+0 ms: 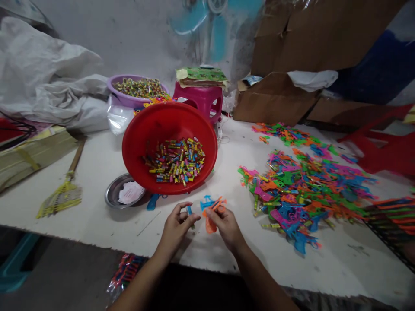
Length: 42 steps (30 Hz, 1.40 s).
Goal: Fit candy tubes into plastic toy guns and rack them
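My left hand (177,224) pinches a small tube (189,210) with a blue wrapper between thumb and fingers, just in front of the red basin. A short gap to its right, my right hand (226,223) is closed on an orange plastic toy gun (210,224). A blue plastic piece (206,202) shows just behind the orange one; whether the same hand holds it I cannot tell. The red basin (136,147) leans toward me with many small wrapped tubes (181,162) inside. Another blue toy gun (152,202) lies partly under its rim.
Right of my hands spreads a large pile of coloured toy guns (288,185). A metal dish (112,198) with paper labels and a yellow fly swatter (61,198) lie to the left. Behind stand a purple basin (113,93), a pink stool (204,101) and cardboard boxes (275,101).
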Motion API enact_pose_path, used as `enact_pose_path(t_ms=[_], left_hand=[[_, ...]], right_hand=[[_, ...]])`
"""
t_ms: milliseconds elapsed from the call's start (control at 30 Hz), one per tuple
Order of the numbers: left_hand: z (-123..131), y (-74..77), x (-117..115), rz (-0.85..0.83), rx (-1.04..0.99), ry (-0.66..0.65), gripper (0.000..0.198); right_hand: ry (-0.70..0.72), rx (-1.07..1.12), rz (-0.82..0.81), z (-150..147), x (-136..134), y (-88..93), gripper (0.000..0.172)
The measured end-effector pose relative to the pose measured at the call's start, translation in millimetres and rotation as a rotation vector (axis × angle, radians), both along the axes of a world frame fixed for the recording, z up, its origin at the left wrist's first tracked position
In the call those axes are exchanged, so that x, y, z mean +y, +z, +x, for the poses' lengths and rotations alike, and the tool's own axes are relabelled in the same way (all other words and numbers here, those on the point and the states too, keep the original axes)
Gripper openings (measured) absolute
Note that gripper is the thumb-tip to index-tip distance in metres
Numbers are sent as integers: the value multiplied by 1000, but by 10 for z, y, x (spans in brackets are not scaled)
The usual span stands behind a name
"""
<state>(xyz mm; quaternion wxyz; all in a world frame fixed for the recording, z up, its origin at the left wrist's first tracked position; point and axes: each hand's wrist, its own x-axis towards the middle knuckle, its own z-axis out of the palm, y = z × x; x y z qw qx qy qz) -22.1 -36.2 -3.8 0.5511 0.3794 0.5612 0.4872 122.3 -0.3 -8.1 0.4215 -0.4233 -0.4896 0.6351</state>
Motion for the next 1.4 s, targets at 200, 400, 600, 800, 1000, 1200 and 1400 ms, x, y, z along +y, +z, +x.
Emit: enact_pose_path(t_ms=[200,400,600,800,1000,1200,1400], left_hand=[[24,-1,-80,23,208,-160,44],[53,51,-52,38,171,-270,28],[28,13,-72,34,265,-349,36],[149,14,-73,173,530,-437,32],[-70,-88,160,121,563,-329,43],[-469,-110,442,175,886,91,34],[-431,-113,623,446,1127,70,27]], right_hand=[[-34,34,25,-15,6,18,24],[-32,-22,89,-6,-24,5,26],[-20,-166,159,50,-46,-51,26],[-121,-271,241,-51,-79,-153,26],[-299,-700,92,906,361,-40,43],[-862,-1519,473,1688,1099,126,49],[-224,-1720,419,841,1728,-273,45]])
